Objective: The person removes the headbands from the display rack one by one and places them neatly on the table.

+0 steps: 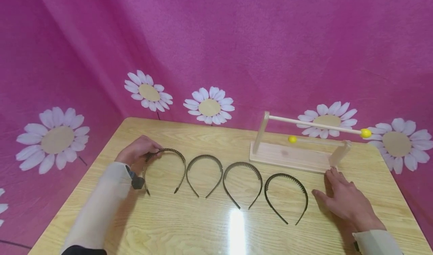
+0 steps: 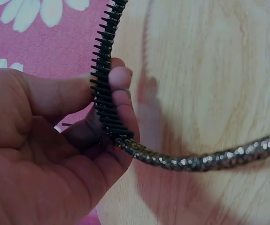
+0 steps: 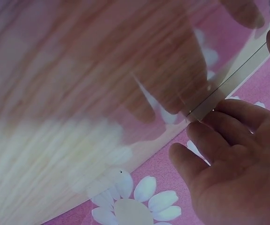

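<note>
My left hand (image 1: 140, 149) pinches a toothed headband (image 1: 185, 164) at the far left of the row. In the left wrist view, thumb and fingers grip its black comb teeth (image 2: 105, 61), and a glittery band (image 2: 191, 162) runs off to the right. My right hand (image 1: 353, 204) lies low over the table with fingers loosely extended, fingertips right at the near right corner of a wooden rack base (image 1: 291, 159). In the right wrist view, the fingers of that hand (image 3: 238, 159) meet the base's edge.
Three dark toothed headbands, the left (image 1: 221, 170), middle (image 1: 260, 179) and right one (image 1: 306, 198), lie in a row on the wooden table (image 1: 189, 232). The rack carries two rods, an upper rod (image 1: 314, 125) and a lower one, each with a yellow ball tip (image 1: 365, 133). A pink flowered cloth (image 1: 236, 52) hangs behind.
</note>
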`<action>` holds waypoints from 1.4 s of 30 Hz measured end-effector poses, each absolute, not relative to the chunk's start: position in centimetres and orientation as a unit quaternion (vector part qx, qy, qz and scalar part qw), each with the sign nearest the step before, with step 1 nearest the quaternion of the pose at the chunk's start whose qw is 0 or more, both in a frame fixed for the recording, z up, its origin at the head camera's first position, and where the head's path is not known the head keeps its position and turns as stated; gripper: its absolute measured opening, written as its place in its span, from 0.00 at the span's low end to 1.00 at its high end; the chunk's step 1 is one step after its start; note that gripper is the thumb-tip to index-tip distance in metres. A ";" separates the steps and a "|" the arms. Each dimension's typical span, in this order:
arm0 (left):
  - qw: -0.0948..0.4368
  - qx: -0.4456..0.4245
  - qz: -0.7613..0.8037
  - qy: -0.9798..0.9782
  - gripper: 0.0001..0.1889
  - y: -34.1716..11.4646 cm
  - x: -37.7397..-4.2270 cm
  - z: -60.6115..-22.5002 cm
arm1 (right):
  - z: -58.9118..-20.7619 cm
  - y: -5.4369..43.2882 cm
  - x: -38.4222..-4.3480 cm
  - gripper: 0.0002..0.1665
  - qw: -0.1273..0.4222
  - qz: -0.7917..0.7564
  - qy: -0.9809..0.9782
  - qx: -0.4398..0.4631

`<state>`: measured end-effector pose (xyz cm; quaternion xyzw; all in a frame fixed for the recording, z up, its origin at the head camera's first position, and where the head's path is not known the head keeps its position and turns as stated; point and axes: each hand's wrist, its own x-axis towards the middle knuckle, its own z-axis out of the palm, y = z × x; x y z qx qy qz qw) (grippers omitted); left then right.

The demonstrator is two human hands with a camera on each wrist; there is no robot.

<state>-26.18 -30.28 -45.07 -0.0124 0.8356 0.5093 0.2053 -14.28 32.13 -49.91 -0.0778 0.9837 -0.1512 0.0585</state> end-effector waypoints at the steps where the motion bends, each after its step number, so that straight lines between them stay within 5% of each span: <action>1: 0.209 -0.014 0.511 0.834 0.13 -30.2 -26.2 -45.2 | -49.9 32.1 -14.3 0.59 0.058 -0.151 0.984 -0.078; 42: 0.148 -0.105 0.575 0.798 0.18 -28.4 -25.5 -46.7 | -50.0 33.2 -14.1 0.57 0.069 -0.165 0.980 -0.087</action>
